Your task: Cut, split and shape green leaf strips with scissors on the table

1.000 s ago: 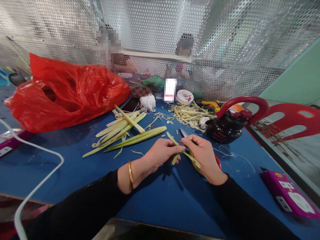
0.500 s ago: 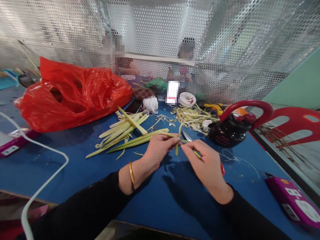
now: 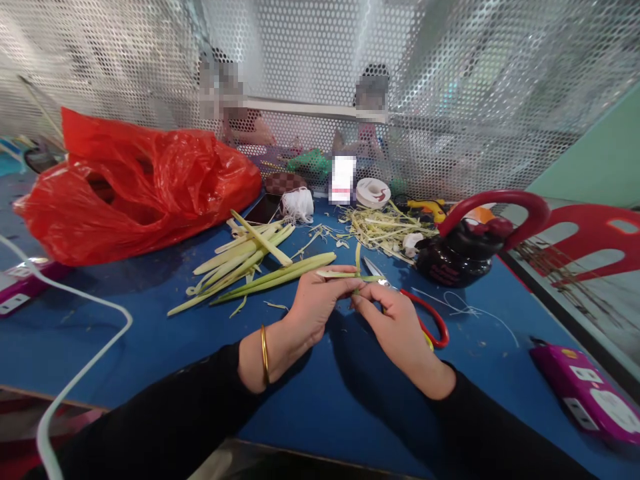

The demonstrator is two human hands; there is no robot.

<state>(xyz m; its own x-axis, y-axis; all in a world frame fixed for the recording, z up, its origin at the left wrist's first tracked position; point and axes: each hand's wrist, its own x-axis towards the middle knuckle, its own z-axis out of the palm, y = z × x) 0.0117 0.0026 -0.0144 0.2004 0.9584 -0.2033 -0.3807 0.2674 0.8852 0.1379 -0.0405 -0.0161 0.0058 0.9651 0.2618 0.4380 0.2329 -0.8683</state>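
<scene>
Between both hands is a small piece made of crossed green leaf strips, one end pointing up and others out to the sides. My left hand, with a gold bangle at the wrist, pinches it from the left. The fingertips of my right hand are closed on it from the right, almost touching the left fingertips. Scissors with red handles lie on the table behind and beside my right hand, partly covered by it. Left of my hands lies a pile of long pale-green leaf strips.
A red plastic bag fills the back left. Behind my hands are a white thread ball, a ribbon spool and shredded trimmings. A black pot with a red handle and a purple power strip stand right. A white cable crosses the left.
My right hand has moved in to meet the left at the crossed strips, its fingertips now on their centre. More of the red-handled scissors shows. The view has shifted slightly.
</scene>
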